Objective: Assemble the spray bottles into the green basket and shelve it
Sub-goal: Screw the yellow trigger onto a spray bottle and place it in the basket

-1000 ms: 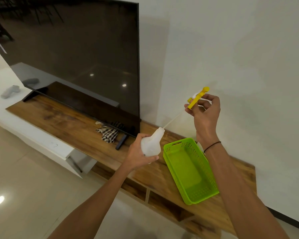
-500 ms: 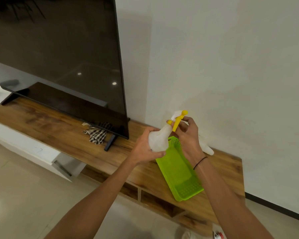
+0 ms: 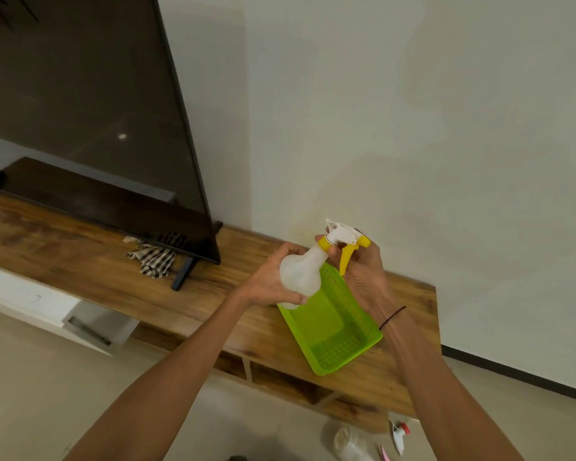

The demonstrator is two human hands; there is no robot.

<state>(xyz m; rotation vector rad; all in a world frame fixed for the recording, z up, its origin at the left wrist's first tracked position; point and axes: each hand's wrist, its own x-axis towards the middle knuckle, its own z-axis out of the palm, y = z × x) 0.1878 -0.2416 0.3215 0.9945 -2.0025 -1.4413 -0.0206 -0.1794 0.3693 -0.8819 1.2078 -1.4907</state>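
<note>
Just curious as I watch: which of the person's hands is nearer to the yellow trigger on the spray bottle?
The right. The right hand grips the spray head with its fingers beside the yellow trigger, while the left hand wraps the bottle's white body lower down.

**Around the Television**

A large dark television (image 3: 80, 111) stands on the wooden desk (image 3: 80, 261). Just beside its right foot lies a checked cloth (image 3: 155, 257). Behind the television rises a pale wall (image 3: 413, 128); below it spreads a light tiled floor (image 3: 30, 394).
</note>
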